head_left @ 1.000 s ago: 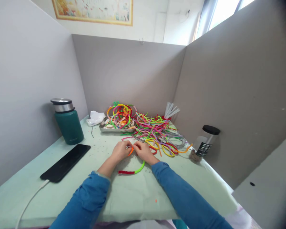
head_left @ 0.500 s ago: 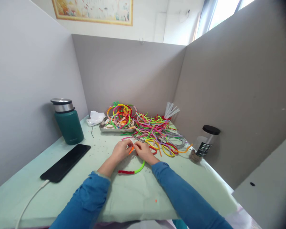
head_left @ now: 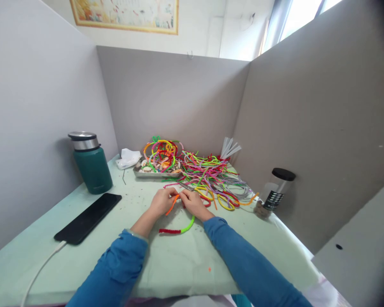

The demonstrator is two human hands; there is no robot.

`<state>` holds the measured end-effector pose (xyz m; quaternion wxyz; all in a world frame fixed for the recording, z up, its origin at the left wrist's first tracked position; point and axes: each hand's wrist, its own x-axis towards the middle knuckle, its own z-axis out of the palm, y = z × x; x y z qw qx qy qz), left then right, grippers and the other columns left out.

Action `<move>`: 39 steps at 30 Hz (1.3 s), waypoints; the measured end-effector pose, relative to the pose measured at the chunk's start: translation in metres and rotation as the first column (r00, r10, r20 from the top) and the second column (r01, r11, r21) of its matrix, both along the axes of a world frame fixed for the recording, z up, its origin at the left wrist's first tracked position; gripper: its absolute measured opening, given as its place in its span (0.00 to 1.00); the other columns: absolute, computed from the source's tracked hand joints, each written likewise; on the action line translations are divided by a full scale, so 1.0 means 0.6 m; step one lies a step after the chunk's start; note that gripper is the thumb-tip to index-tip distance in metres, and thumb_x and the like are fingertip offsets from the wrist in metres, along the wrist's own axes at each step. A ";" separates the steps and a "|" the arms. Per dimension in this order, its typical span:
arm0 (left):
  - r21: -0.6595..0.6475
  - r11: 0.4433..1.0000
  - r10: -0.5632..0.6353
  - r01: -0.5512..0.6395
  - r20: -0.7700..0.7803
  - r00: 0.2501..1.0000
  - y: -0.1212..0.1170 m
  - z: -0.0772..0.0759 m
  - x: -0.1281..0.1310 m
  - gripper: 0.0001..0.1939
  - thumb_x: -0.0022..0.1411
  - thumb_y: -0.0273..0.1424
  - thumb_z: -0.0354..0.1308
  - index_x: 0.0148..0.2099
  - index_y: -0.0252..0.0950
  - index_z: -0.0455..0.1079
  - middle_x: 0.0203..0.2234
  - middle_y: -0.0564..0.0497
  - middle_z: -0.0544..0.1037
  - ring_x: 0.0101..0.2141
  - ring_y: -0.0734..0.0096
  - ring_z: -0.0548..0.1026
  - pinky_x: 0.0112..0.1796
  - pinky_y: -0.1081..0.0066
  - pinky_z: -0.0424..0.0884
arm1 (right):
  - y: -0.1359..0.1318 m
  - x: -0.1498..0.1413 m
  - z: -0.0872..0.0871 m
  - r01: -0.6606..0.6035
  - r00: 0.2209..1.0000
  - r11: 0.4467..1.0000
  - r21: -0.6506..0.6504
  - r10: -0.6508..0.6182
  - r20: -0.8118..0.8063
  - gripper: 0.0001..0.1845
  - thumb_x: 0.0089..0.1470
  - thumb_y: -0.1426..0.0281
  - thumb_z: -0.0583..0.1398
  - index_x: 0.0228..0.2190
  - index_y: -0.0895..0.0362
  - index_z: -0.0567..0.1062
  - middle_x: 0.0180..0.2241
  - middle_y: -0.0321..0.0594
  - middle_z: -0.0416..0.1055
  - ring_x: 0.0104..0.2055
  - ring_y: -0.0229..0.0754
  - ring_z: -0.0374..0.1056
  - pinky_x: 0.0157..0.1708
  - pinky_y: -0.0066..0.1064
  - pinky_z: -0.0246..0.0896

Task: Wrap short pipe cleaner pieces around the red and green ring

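Note:
Both hands meet over the middle of the table. My left hand [head_left: 163, 201] is closed, pinching an orange pipe cleaner [head_left: 172, 206] whose loose end slants down toward me. Close beside it, my right hand [head_left: 193, 202] is closed on the same work, its fingertips near the orange stem. A red and green pipe cleaner piece [head_left: 179, 231] curves below the hands, its green end running up under my right hand; whether it joins the orange one is hidden. Just beyond my fingers lie scissors [head_left: 186, 186], partly covered.
A metal tray [head_left: 156, 175] of shells and bent pipe cleaner shapes stands behind, with a heap of pipe cleaners [head_left: 208, 168] to its right. A green bottle [head_left: 92, 166] and a phone [head_left: 88, 218] on a cable are left; a clear jar [head_left: 273, 194] stands right.
More of the orange pipe cleaner now shows below my left fingers, hanging lower and to the left. Both hands have stayed in nearly the same place.

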<state>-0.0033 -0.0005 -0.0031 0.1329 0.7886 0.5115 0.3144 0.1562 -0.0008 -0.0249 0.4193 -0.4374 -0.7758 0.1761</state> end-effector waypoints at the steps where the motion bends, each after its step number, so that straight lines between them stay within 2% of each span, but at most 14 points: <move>1: -0.012 1.000 0.002 -0.002 0.004 1.000 0.001 0.000 0.000 0.10 0.54 0.33 0.53 0.31 0.35 0.73 0.24 0.53 0.76 0.27 0.75 0.70 0.28 0.77 0.60 | 0.000 0.000 -0.001 0.000 1.000 1.000 -0.001 0.000 0.000 0.16 0.57 0.68 0.50 0.20 0.57 0.66 0.17 0.32 0.61 0.22 0.33 0.55 0.23 0.24 0.43; 8: -0.064 0.998 0.012 -0.009 0.054 0.998 0.002 0.000 -0.001 0.14 0.53 0.38 0.52 0.30 0.34 0.74 0.22 0.52 0.75 0.26 0.74 0.69 0.27 0.76 0.59 | -0.002 0.000 0.002 0.010 1.000 1.000 -0.007 -0.010 0.012 0.16 0.56 0.68 0.51 0.19 0.57 0.65 0.17 0.31 0.60 0.22 0.33 0.54 0.23 0.24 0.43; 21: -0.144 0.988 0.061 -0.050 0.076 0.995 -0.003 0.010 0.003 0.12 0.49 0.35 0.54 0.31 0.34 0.75 0.23 0.52 0.76 0.25 0.73 0.69 0.27 0.76 0.60 | -0.002 -0.001 0.002 0.020 1.000 1.000 -0.013 -0.020 0.024 0.16 0.56 0.69 0.51 0.19 0.57 0.66 0.17 0.31 0.60 0.22 0.33 0.54 0.23 0.24 0.42; 28: -0.108 0.994 -0.011 0.026 0.130 0.991 -0.002 0.007 0.002 0.15 0.53 0.38 0.51 0.26 0.32 0.72 0.20 0.52 0.73 0.24 0.74 0.67 0.26 0.76 0.58 | -0.004 0.000 0.006 0.024 1.000 0.999 -0.022 -0.024 0.018 0.16 0.56 0.70 0.50 0.18 0.57 0.66 0.16 0.31 0.61 0.22 0.33 0.55 0.23 0.24 0.43; 31: -0.096 0.995 -0.021 0.038 0.169 0.985 0.001 0.001 0.002 0.14 0.55 0.37 0.51 0.26 0.32 0.71 0.20 0.52 0.72 0.24 0.75 0.66 0.26 0.76 0.59 | -0.005 0.000 0.007 0.028 0.999 0.999 -0.023 -0.027 0.019 0.17 0.56 0.70 0.50 0.18 0.57 0.65 0.16 0.31 0.60 0.21 0.33 0.54 0.23 0.24 0.43; 39: -0.069 0.996 -0.039 0.049 0.141 0.989 0.000 0.003 0.006 0.12 0.55 0.32 0.51 0.25 0.33 0.71 0.20 0.52 0.72 0.24 0.75 0.67 0.28 0.76 0.60 | -0.005 0.000 0.005 0.010 1.000 1.000 -0.022 -0.009 0.026 0.17 0.56 0.69 0.49 0.18 0.57 0.66 0.16 0.31 0.62 0.22 0.34 0.55 0.24 0.24 0.44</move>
